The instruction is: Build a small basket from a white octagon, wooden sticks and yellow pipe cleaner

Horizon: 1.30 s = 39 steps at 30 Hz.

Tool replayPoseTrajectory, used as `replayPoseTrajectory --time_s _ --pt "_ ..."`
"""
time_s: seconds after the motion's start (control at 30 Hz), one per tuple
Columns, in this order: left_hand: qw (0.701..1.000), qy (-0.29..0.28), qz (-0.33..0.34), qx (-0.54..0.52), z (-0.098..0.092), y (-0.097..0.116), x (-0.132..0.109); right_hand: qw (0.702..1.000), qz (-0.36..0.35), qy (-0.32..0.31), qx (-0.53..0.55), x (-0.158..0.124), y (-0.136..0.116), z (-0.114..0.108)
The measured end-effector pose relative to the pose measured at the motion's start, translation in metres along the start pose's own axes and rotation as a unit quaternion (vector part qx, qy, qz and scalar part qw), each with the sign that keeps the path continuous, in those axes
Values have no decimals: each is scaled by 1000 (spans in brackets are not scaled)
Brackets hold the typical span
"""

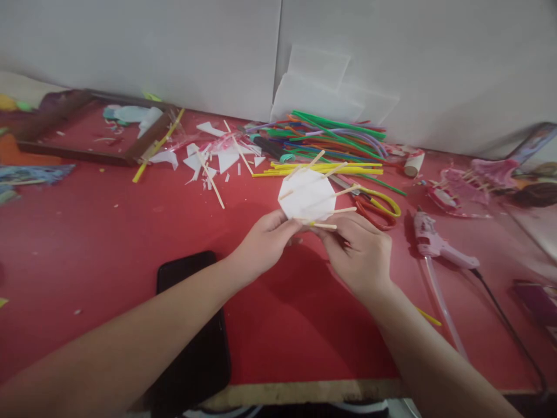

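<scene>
Held above the red table is a white paper disc (311, 188) with several thin wooden sticks (346, 190) lying across it and poking past its edge. My left hand (267, 241) pinches its lower left edge, the thumb on top. At the lower right edge, my right hand (359, 249) has its fingers closed near the lowest stick (327, 226), where a bit of yellow shows. Some fingertips are hidden under the disc. Just behind lie yellow pipe cleaners (322, 169) and scissors (376, 203) with red and yellow handles.
A pink glue gun (430, 238) with a cord lies at the right. The black phone (200, 348) rests under my left forearm. Paper scraps (226, 159), coloured pipe cleaners (339, 136) and a brown frame (73, 152) are along the back. White sheets (317, 96) lean on the wall.
</scene>
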<state>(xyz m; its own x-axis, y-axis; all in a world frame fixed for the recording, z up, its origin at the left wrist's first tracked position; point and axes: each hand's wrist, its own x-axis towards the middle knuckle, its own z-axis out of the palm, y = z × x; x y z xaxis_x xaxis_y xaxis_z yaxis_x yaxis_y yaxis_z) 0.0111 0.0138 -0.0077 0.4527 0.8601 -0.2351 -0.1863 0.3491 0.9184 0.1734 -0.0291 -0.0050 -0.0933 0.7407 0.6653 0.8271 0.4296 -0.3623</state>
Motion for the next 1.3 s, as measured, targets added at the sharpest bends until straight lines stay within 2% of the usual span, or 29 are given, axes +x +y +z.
replayPoseTrajectory --time_s 0.17,0.3,0.57,0.9,1.3 --pt "999 17 23 -21 1 -1 0 1000 -2 -4 24 -2 -2 4" --pt "999 15 30 -43 -2 0 1 999 -30 -1 11 -3 -1 4" --pt "996 29 -43 -69 -4 5 2 997 -73 -12 -30 -4 -2 4" --pt "994 28 -49 -89 -4 4 2 998 -32 -44 35 -2 0 0" --pt "995 17 -47 -82 -4 4 2 999 -35 -22 27 -1 -5 1"
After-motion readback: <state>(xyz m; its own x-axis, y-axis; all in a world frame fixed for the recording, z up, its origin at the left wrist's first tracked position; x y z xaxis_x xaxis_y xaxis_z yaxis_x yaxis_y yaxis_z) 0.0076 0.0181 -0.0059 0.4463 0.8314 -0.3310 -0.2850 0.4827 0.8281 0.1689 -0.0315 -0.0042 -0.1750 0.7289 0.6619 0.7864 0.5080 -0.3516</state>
